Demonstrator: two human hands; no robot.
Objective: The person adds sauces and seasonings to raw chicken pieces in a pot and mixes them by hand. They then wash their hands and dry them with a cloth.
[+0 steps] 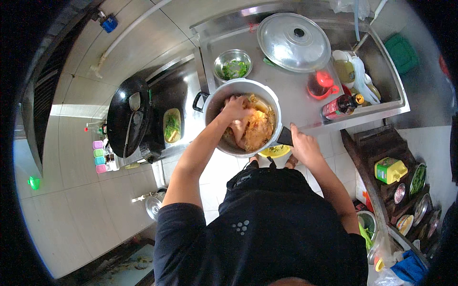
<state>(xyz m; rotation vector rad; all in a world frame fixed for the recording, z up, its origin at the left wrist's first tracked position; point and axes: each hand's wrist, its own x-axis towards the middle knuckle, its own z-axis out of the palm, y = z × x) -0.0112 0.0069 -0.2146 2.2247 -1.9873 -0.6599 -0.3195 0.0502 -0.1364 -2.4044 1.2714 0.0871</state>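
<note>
A deep silver pot [276,107], with a black side grip and a long black handle [285,137], is in front of me at the counter's near edge. Inside it lies a large piece of poultry, seemingly a whole chicken [260,131], browned with sauce and bits of seasoning. My left hand [234,110] reaches down into the pot and is closed on the chicken's left side; some fingertips are hidden against the meat. My right hand [304,147] grips the end of the long handle at the pot's lower right.
Behind the pot stand a metal bowl of greens [234,66] and a big domed lid [294,43]. Right of them are a red-lidded jar [320,85], a dark sauce bottle [341,107] and a sink [393,81] with dishes. A wok [129,119] sits left; a yellow basin [275,151] is below.
</note>
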